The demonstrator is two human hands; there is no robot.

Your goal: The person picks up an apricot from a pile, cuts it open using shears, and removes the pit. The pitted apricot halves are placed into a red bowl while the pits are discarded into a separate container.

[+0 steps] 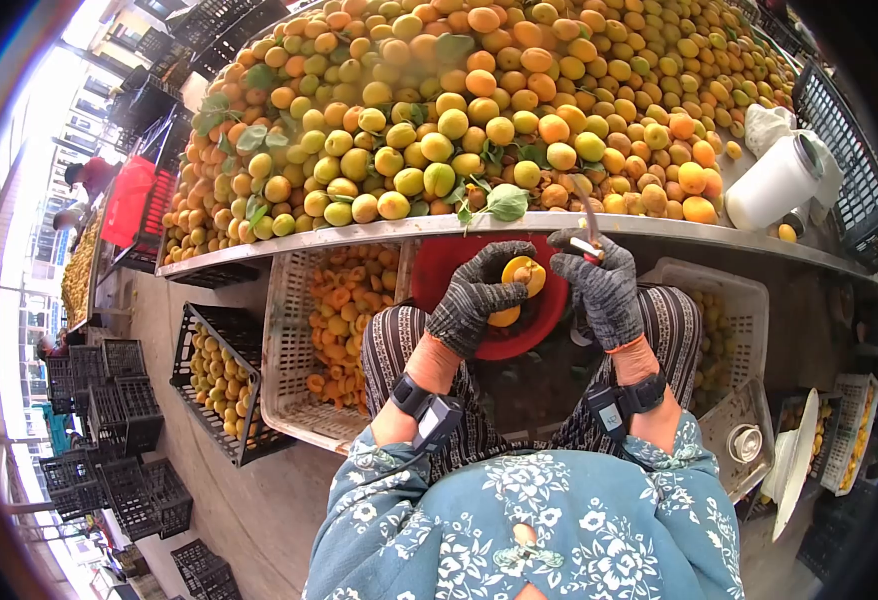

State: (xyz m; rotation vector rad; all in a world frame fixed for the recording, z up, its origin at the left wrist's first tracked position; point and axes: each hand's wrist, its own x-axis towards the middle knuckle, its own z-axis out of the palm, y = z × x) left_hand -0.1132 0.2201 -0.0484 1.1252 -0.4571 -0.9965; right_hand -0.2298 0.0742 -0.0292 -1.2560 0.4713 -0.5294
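Note:
My left hand (471, 300), in a grey knitted glove, is closed around a cut apricot (525, 274) whose inner face and pit side point up. Just under the fingers shows another apricot piece (504, 317). My right hand (604, 290), gloved the same way, grips a small knife (586, 213), its thin curved blade pointing up and away from me over the table edge. The blade is apart from the fruit. Both hands are above a red basin (494, 352) between my knees.
Whole apricots (409, 150) with some leaves cover the metal-edged table (339, 238) ahead. A white crate (277, 385) of apricot halves stands left, beside a black crate (244, 440) of whole fruit. On the right are another pale crate (754, 320) and a white jar (774, 185).

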